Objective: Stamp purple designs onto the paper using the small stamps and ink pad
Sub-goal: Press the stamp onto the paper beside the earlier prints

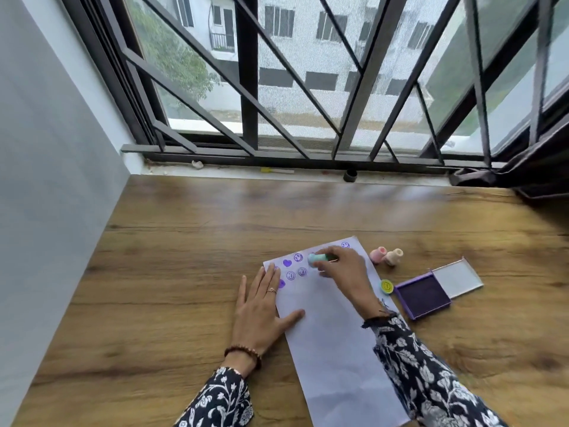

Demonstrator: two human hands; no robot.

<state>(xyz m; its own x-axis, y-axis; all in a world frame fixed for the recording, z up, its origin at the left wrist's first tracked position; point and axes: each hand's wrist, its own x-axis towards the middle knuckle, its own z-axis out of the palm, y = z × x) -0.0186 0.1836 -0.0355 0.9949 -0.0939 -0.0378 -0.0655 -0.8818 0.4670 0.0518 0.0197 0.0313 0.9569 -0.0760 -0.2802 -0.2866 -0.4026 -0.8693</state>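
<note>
right hand (341, 268) fingers pinch a teal stamp (317, 259) on the paper (332, 340) (left hand (261, 309) flat, holding nothing).

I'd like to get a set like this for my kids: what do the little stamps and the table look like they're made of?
Pink stamp, cream stamp and the mint stamp in the right hand: probably matte plastic, judging by their smooth pastel moulded shapes. Table: wood or wood-look laminate; visible grain, slight sheen.
</note>
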